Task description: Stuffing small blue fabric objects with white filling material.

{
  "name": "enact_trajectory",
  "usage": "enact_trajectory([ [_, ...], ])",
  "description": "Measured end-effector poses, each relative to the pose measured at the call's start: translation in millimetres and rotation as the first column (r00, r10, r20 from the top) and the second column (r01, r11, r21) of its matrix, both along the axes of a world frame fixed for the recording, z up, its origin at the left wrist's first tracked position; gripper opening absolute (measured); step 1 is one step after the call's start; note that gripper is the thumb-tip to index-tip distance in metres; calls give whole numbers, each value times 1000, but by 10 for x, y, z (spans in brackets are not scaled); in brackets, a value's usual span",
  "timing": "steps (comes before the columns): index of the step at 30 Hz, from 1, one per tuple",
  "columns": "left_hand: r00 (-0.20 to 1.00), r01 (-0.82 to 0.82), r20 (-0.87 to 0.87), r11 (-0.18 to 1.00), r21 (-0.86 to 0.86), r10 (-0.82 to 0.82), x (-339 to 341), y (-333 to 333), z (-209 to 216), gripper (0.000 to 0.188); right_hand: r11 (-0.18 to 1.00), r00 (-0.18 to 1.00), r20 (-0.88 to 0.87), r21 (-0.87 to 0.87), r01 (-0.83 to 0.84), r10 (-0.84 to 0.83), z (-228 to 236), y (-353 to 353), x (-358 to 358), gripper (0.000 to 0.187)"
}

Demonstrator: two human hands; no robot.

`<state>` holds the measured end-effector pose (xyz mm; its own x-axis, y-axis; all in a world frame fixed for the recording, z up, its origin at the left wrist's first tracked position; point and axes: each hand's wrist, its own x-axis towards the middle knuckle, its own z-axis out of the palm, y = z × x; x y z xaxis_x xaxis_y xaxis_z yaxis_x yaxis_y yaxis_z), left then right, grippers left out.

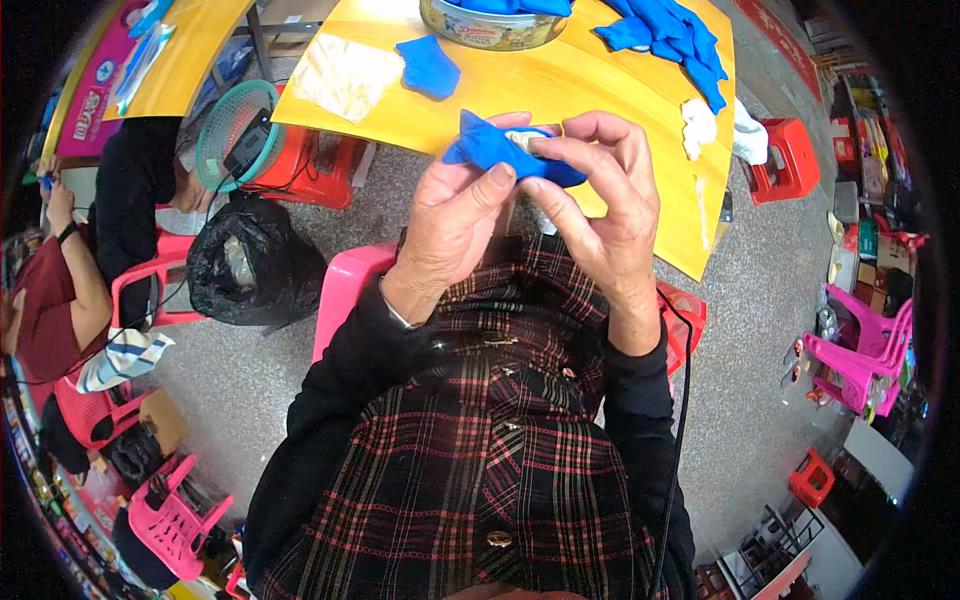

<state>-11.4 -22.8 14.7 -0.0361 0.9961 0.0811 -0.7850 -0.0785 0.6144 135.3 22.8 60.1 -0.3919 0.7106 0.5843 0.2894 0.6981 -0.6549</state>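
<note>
Grip, two-handed: left hand (pixel 455 215) and right hand (pixel 605 195) both closed on one blue cloth piece (pixel 490 148), held in the air above the lap, just before the near edge of the yellow worktop (pixel 620 90). Left thumb pressed on the cloth's lower fold; right fingertips pinching its other end, where a small pale object (pixel 522 137) shows inside the folds, kind not discernible. Risk: the pale object looks only loosely wrapped, and a slackened pinch could let it slide out and drop to the speckled floor (pixel 740 330). Risk: a pull from both hands in opposite directions could unfold the cloth. Beyond, on the worktop: a second blue cloth piece (pixel 428 67), a clear plastic sheet (pixel 345 75), a round tin (pixel 490 25) holding more blue cloth, a heap of blue pieces (pixel 670 35), white wads (pixel 700 125) at the right edge. Left of the worktop: a green basket (pixel 225 125), a black bag (pixel 250 262), pink chairs, a seated person (pixel 50 290).
</note>
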Motion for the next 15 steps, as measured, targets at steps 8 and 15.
enact_trajectory([
  [8,1000,-20,10,1000,-21,20,-124,60,50,42,996,981,171,13,-93,90,-52,143,1,31],
  [15,998,-70,-2,993,-93,71,-107,76,14,38,983,953,290,130,-128,85,-87,82,-9,27],
])
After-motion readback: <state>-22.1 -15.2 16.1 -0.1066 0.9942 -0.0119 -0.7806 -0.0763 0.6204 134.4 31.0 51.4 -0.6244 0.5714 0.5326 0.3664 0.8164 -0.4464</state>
